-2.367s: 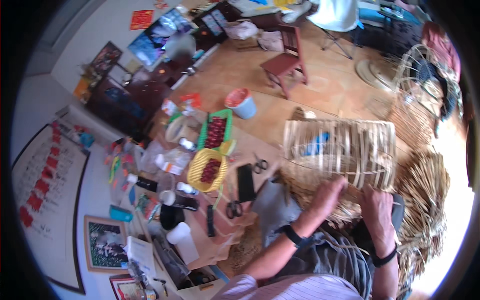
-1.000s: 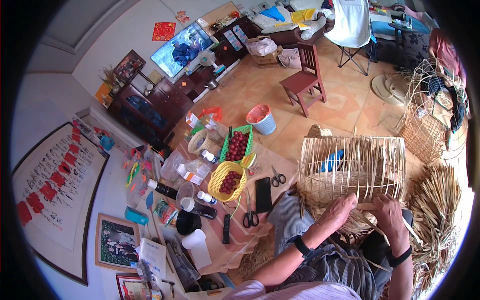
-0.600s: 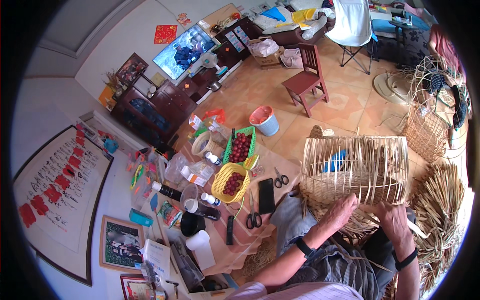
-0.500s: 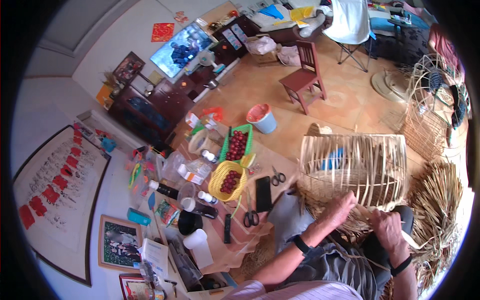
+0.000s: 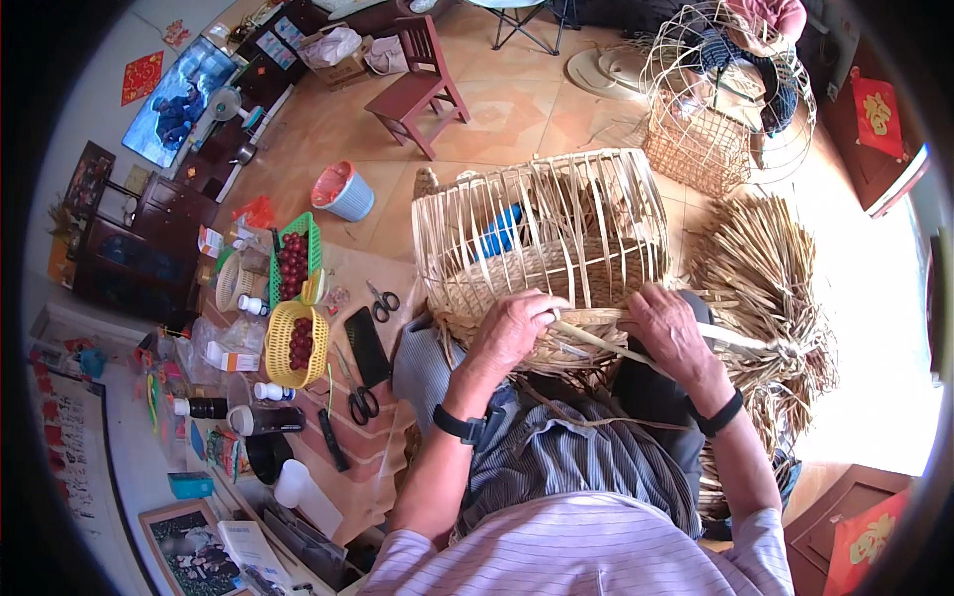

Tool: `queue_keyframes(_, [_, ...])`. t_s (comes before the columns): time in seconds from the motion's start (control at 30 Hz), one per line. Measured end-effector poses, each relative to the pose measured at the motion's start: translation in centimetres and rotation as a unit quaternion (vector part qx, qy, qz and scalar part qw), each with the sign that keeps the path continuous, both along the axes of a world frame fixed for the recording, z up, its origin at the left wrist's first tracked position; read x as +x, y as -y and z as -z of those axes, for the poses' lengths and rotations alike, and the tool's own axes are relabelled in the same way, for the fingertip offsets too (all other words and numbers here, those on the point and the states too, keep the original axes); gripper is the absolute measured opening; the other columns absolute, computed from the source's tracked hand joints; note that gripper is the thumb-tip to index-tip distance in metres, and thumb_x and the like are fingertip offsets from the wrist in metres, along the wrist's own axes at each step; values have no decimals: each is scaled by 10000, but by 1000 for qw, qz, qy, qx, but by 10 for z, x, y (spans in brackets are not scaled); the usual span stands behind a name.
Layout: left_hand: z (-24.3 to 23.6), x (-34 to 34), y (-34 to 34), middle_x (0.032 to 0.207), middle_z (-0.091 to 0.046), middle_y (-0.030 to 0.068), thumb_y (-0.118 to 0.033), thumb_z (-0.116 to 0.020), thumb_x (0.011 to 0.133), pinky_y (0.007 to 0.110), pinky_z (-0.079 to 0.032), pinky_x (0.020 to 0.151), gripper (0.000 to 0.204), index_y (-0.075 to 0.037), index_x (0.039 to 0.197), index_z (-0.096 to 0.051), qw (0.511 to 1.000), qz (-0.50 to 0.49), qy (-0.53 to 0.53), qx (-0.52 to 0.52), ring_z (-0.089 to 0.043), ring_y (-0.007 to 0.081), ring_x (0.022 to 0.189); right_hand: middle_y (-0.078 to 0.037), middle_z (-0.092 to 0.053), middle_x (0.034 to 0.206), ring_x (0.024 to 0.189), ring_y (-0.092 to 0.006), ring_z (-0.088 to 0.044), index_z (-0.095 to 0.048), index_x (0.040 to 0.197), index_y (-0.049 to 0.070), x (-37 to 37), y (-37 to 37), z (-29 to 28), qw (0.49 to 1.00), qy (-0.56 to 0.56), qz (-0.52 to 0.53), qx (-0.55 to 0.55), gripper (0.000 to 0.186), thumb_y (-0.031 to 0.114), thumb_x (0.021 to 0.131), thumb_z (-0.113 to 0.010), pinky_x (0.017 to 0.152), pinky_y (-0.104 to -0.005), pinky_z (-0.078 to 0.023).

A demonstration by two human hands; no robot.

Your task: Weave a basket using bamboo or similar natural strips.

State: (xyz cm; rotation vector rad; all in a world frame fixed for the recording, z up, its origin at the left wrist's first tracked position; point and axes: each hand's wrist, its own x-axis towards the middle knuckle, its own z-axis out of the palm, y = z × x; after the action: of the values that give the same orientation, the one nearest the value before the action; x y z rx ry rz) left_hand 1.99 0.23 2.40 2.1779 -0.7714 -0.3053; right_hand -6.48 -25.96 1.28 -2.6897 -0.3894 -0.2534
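A half-woven straw basket (image 5: 606, 263) lies on its side across my lap, its pale upright strips standing out in a row like bars. At the basket's near edge, my left hand (image 5: 512, 336) is closed, pinching a pale straw strip (image 5: 591, 340) between thumb and fingers. My right hand (image 5: 668, 330) is also closed on straw at that edge, a little way to the right. Its fingertips are partly hidden against the weave. Another pale strip (image 5: 730, 336) trails from beneath my right hand toward the straw bundle. Something blue (image 5: 500, 230) shows through the bars.
A big straw bundle (image 5: 760, 268) stands at my right. On the left table are scissors (image 5: 364, 402), a black phone (image 5: 368, 346), a yellow basket (image 5: 273, 348) and a green basket (image 5: 316, 248) of red fruit. Beyond are a bin (image 5: 353, 199), a chair (image 5: 422, 94) and another person (image 5: 770, 20) with a wicker frame.
The view has swung to the right, so the room shifts left and more of the person opposite shows. My hands are farther apart along the basket's near edge, both still closed on straw.
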Motion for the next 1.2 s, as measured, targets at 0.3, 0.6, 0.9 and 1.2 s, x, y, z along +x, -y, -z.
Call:
queue_keyframes(0.3, [-5,14,-5,924,-747,205,-84,-690,946,394,-559,784,196,-77,1124,-773,999,15,-27,32,-746,304,873,-174,-685,856,749,-375,-710,-605,1032,24,-34,-65,-4,989,-47,87,110,261,228,935,-734,613,-475,-558])
queue_keyframes(0.6, [-9,15,-2,950,-776,169,-62,-711,920,364,-566,809,202,-81,1107,-787,998,-1,-49,30,-759,264,874,-121,-685,737,643,-294,-711,-589,957,66,-26,-106,-3,996,-28,77,38,96,147,965,-639,563,-417,-554])
queue_keyframes(0.9, [10,1,-11,1022,-748,204,-59,-640,967,414,-571,826,237,-59,1187,-730,999,23,19,-26,-742,335,932,-76,-714,867,709,-185,-708,-660,1100,-17,17,-33,-18,751,-255,94,602,195,164,1030,-644,641,-297,-565])
queue_keyframes(1.2, [38,-51,6,1113,-636,166,-137,-777,831,473,-453,1010,847,43,1551,-369,960,-67,258,86,-620,322,1053,-69,-716,1129,1085,-164,-673,-626,1222,30,49,-57,-30,721,-226,-93,648,303,-120,976,-529,986,-355,-563])
